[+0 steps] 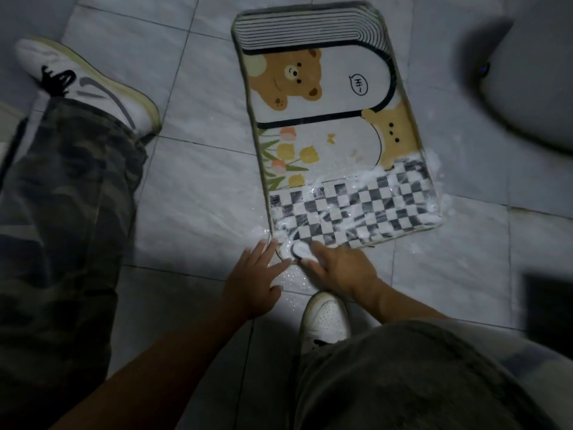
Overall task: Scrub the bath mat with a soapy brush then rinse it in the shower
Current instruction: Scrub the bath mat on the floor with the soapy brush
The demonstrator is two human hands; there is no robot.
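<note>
A bath mat (pixel 325 119) with bears, tulips and a black-and-white checkered end lies flat on the tiled floor. White soap foam (pixel 366 184) covers the checkered end and spills over its right edge. My right hand (pixel 338 268) grips a white brush (pixel 300 251) at the mat's near left corner. Beside it, my left hand (pixel 257 280) lies flat with spread, straight fingers, its fingertips touching that same corner and the floor.
Grey floor tiles (pixel 198 193) surround the mat. My two white sneakers (pixel 90 85) (pixel 324 321) and camouflage trouser legs are at left and bottom. A white rounded fixture (pixel 533 72) stands at the upper right. A dark object (pixel 548 302) sits at the right edge.
</note>
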